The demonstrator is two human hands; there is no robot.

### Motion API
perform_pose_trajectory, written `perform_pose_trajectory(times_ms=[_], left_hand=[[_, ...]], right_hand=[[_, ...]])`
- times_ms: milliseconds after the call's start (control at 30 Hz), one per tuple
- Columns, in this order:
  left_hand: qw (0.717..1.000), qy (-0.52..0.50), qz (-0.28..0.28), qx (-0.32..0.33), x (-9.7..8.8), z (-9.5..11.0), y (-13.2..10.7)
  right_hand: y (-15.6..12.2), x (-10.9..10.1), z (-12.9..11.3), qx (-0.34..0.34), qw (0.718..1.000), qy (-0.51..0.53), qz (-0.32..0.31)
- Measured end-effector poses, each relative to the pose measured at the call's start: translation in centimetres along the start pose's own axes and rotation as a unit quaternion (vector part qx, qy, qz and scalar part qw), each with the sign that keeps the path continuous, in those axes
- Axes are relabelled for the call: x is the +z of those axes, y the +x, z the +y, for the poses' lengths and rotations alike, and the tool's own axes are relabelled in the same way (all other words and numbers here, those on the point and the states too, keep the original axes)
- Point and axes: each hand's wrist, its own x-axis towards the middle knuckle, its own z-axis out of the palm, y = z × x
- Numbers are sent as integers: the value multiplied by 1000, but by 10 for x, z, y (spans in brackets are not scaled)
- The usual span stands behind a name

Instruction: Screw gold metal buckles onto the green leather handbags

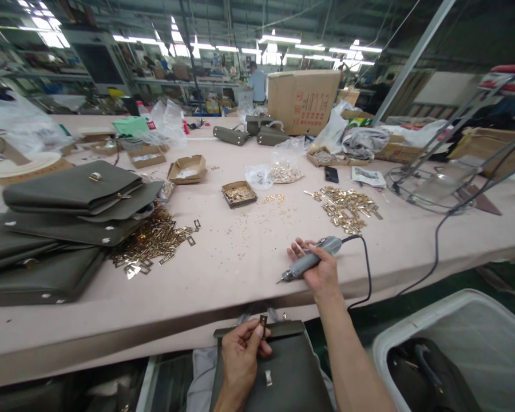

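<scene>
My left hand (242,355) pinches a small gold metal plate (263,321) with a slot in it, just above a dark olive handbag (287,360). The bag rests on my lap against the table edge, a silver turn-lock (269,377) on its front. Over the table's front edge, my right hand (320,269) lies under a grey electric screwdriver (311,258), thumb across it and fingers partly curled. Its bit points to the left and a black cord runs from its rear end. Gold frame plates (154,237) are heaped by the stacked olive bag pieces (72,189).
More gold plates (347,207) lie in a pile at the right. Tiny screws fill a small cardboard tray (239,194) and are scattered nearby. A white plastic bin (463,309) holding dark bags stands at my right. A large carton (302,102) and finished-looking bags (230,135) sit farther back.
</scene>
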Motion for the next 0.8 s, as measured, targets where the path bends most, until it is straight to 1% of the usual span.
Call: perform_pose_trajectory(times_ms=[67, 100, 167, 267, 433, 533, 800], left_hand=[[1000, -3, -3, 0, 0, 0, 0], [1000, -3, -3, -1, 0, 0, -1], [1000, -4, -1, 0, 0, 0, -1], [1000, -6, 4, 0, -1, -1, -1], [1000, -9, 4, 3, -1, -1, -1], [1000, -9, 4, 0, 0, 0, -1], [1000, -19, 2, -6, 0, -1, 1]], right_hand=[[4, 0, -1, 19, 1000, 23, -2], [8, 1, -1, 9, 1000, 29, 3], [19, 4, -2, -32, 999, 29, 18], [40, 12, -3, -77, 996, 21, 35], [64, 23, 0, -93, 993, 39, 54], [69, 24, 3, -102, 992, 43, 65], [68, 27, 5, -121, 990, 31, 70]])
